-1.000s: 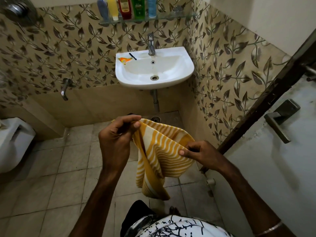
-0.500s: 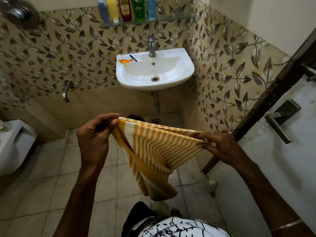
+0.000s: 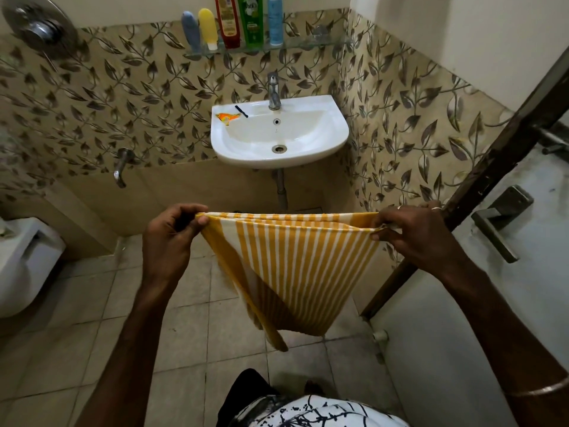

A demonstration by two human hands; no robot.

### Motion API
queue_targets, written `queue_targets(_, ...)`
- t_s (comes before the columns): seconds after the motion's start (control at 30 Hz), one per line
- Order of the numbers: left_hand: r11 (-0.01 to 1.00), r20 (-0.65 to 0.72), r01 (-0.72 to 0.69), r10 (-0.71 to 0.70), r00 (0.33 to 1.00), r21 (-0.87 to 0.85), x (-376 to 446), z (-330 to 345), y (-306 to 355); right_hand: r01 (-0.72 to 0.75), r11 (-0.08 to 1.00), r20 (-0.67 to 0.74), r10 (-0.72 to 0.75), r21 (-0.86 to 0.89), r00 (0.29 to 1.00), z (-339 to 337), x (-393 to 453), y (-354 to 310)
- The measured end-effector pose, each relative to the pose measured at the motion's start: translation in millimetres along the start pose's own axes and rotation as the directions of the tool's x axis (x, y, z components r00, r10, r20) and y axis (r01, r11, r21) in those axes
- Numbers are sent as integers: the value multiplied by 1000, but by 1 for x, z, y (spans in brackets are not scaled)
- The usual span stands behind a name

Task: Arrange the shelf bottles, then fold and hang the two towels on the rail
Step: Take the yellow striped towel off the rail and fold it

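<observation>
The left hand (image 3: 167,241) is pinching the left end of the yellow striped towel (image 3: 292,266) between thumb and curled fingers, and the right hand (image 3: 412,234) is gripping the right end the same way. The top edge is stretching straight between them, in front of the sink (image 3: 326,149) and below it. The folded cloth is hanging free above the floor tiles (image 3: 191,340). The right hand is staying just beside the door edge (image 3: 480,180). Five bottles (image 3: 228,21) are standing on the glass shelf (image 3: 308,44).

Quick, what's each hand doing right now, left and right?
Left hand: pinches one top corner of the striped towel.
Right hand: pinches the other top corner.
</observation>
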State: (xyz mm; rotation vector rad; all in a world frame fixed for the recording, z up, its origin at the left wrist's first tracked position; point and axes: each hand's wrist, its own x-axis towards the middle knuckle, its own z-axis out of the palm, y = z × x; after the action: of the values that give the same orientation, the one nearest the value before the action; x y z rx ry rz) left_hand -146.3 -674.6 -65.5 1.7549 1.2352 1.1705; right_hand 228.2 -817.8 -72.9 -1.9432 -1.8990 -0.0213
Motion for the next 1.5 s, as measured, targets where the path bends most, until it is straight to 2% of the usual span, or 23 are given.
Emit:
queue_targets(0.13,999,-17,38,-38,999,-11,4,-1,-6,45,995,8,-46,85,999,-12,4,-8)
queue_targets(0.27,999,6,34,-34,999,-20,6,2,-7,72,997,-79,-73,-21,994,-14,10,-14)
queue_targets(0.3,999,8,32,-32,999,-21,7,3,-7,64,998,-64,-65,-18,996,-16,11,-16)
queue_targets(0.37,999,2,44,-44,999,-21,10,4,-9,4,996,119,-15,87,993,-26,14,-17)
queue_targets(0.43,997,-5,67,-68,998,-31,13,4,-13,-94,969,365,4,229,931,-37,18,-14)
queue_targets(0.47,997,-3,73,-73,997,-34,14,3,-15,-127,952,402,4,278,916,-41,20,-13)
queue_targets(0.53,997,15,74,-74,997,-34,16,4,-16,-147,952,293,65,269,954,-40,22,-14)
queue_targets(0.6,997,39,70,-69,997,-27,16,7,-14,-119,985,69,112,122,991,-32,24,-17)
queue_targets(0.63,997,38,69,-68,997,-26,17,9,-13,-112,992,25,110,64,994,-30,25,-19)
queue_targets(0.67,997,27,74,-73,997,-29,19,11,-13,-111,992,51,108,58,993,-30,26,-20)
queue_targets(0.77,991,-8,108,-109,994,-77,23,10,-16,-193,945,327,101,265,940,-43,29,-20)
queue_targets(0.8,990,-11,109,-110,994,-89,24,9,-17,-214,928,360,97,304,928,-47,29,-21)
queue_targets(0.93,994,1,83,-84,996,-75,24,11,-17,-229,934,295,145,274,944,-49,32,-17)
queue_targets(1.07,995,3,69,-69,998,-66,26,13,-12,-101,992,201,83,79,976,-39,35,-14)
queue_targets(1.17,997,13,36,-35,999,-73,25,13,-9,-57,995,216,74,-81,974,-32,38,-11)
queue_targets(1.27,998,42,-10,13,999,-69,19,14,-6,-205,971,245,230,-124,942,-28,46,-9)
queue_targets(1.37,993,65,-77,83,994,-87,10,17,-3,-384,921,226,387,-58,894,-23,56,-8)
queue_targets(1.5,982,136,-168,179,974,-90,-5,27,3,-596,802,267,581,-28,769,-5,71,-9)
